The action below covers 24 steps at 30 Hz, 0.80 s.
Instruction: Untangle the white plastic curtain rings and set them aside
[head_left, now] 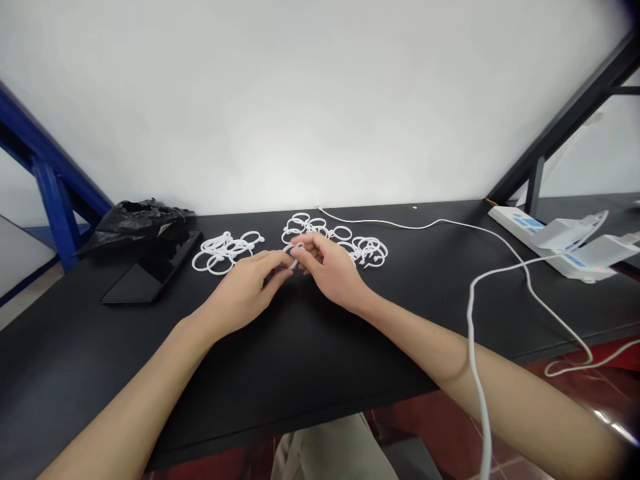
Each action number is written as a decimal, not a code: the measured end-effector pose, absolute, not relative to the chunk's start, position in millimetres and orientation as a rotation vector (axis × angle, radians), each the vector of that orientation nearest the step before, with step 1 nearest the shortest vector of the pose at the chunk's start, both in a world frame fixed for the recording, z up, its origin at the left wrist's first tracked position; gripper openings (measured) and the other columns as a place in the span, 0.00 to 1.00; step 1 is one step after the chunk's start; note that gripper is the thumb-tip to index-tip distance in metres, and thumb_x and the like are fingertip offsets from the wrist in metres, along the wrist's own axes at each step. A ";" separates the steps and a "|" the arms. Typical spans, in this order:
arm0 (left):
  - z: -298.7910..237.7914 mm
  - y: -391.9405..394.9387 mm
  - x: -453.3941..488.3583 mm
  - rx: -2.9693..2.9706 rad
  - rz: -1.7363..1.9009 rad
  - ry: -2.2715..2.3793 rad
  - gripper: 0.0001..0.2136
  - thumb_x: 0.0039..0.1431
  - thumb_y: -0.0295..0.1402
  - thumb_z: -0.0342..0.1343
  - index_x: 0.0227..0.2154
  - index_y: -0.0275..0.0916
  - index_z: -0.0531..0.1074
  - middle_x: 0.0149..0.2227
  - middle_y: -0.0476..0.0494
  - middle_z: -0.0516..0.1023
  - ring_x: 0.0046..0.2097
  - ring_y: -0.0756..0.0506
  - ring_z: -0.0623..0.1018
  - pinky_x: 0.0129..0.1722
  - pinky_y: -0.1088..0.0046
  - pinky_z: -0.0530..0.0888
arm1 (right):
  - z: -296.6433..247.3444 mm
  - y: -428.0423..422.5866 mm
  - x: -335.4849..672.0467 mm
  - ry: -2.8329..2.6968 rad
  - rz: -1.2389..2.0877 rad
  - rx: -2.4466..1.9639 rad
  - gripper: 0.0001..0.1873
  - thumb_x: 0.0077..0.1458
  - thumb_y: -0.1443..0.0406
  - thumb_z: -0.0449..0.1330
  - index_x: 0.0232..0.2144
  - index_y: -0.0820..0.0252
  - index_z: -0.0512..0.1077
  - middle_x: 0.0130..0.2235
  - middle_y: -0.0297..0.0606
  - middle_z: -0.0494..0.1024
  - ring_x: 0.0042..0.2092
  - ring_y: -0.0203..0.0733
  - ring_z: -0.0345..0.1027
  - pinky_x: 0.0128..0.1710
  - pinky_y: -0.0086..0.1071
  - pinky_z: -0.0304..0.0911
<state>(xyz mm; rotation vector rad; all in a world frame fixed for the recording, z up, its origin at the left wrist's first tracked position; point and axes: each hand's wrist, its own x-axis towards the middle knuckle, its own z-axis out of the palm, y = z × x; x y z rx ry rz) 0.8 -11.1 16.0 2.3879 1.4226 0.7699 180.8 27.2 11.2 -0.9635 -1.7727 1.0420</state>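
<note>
Both hands meet over the middle of a black table [280, 360], fingertips close together. Between them is a white plastic ring [293, 264], mostly covered by the fingers. My left hand [250, 283] pinches its near left side, thumb and fingers closed. My right hand [330, 270] is closed on the ring from the right. Just behind the hands lies a pile of white rings [301, 219], with a second cluster of rings [371, 251] to the right. Left of my left hand is another pile of white rings [220, 250]; small knobs show on some of them.
A black tablet [150, 270] and a crumpled black plastic bag [133, 223] lie at the left. On the right stands a white power strip [545, 243] with plugged-in adapters. A white cable [473, 320] loops across my right forearm. A white wall [320, 107] rises behind.
</note>
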 end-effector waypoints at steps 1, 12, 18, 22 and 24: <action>16.0 -11.0 0.9 2.390 0.769 1.420 0.09 0.67 0.37 0.45 0.37 0.43 0.70 0.36 0.48 0.76 0.36 0.47 0.74 0.36 0.71 0.68 | 11.7 27.7 181.4 -1.778 1.034 -0.962 0.08 0.60 0.61 0.59 0.39 0.58 0.72 0.34 0.32 0.77 0.32 0.33 0.70 0.36 0.30 0.67; 15.1 -12.6 3.7 2.372 0.737 1.418 0.09 0.66 0.38 0.46 0.36 0.43 0.70 0.35 0.49 0.77 0.33 0.49 0.73 0.33 0.72 0.68 | 15.3 30.6 185.2 -1.912 0.834 -0.901 0.08 0.61 0.63 0.57 0.29 0.57 0.71 0.32 0.30 0.78 0.30 0.32 0.67 0.34 0.28 0.62; 12.8 -7.7 -2.0 2.429 0.816 1.697 0.11 0.66 0.39 0.45 0.39 0.43 0.72 0.37 0.45 0.78 0.36 0.45 0.75 0.37 0.69 0.69 | 16.5 39.6 193.2 -2.040 0.617 -1.064 0.15 0.63 0.56 0.56 0.46 0.57 0.71 0.36 0.35 0.79 0.37 0.39 0.71 0.41 0.34 0.64; 12.8 -0.4 -15.8 2.432 0.839 2.182 0.13 0.66 0.39 0.43 0.37 0.41 0.72 0.36 0.38 0.78 0.42 0.37 0.75 0.41 0.61 0.69 | 15.7 52.0 204.6 -2.151 0.158 -1.291 0.17 0.63 0.58 0.56 0.48 0.62 0.72 0.45 0.46 0.77 0.50 0.51 0.66 0.51 0.44 0.61; 12.1 2.1 -23.3 2.349 0.740 2.395 0.15 0.65 0.38 0.42 0.37 0.40 0.74 0.39 0.34 0.78 0.45 0.33 0.73 0.41 0.57 0.68 | 13.9 56.3 209.5 -2.217 -0.006 -1.411 0.19 0.63 0.58 0.56 0.50 0.64 0.73 0.49 0.50 0.75 0.53 0.55 0.63 0.54 0.47 0.59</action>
